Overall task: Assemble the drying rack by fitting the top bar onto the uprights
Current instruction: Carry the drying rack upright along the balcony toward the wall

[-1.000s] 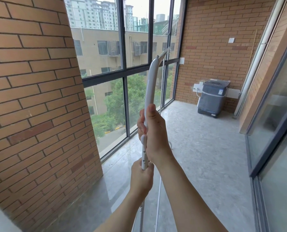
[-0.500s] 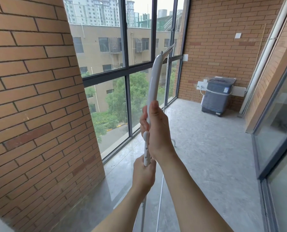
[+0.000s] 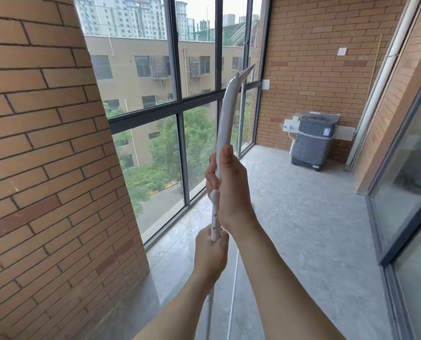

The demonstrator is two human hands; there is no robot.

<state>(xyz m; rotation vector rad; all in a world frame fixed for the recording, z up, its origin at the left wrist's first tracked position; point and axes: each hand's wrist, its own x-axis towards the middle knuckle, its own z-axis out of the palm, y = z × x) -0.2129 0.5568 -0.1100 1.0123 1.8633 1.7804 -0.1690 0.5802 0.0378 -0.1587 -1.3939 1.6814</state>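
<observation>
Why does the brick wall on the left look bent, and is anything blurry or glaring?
Head view: the wide-angle lens bows the brick pillar and window frames near the edges; soft daylight comes through the glass, the sky is washed out white, the right-side glass door shows hazy reflections; both hands, left and right, and the white bar are fairly sharp.

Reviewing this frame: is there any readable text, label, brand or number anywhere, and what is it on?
None can be read.
Blue sticker on the covered washing machine: too small and blurred.
White curved rack piece in the right hand, and the upright held by the left hand: no visible print.
</observation>
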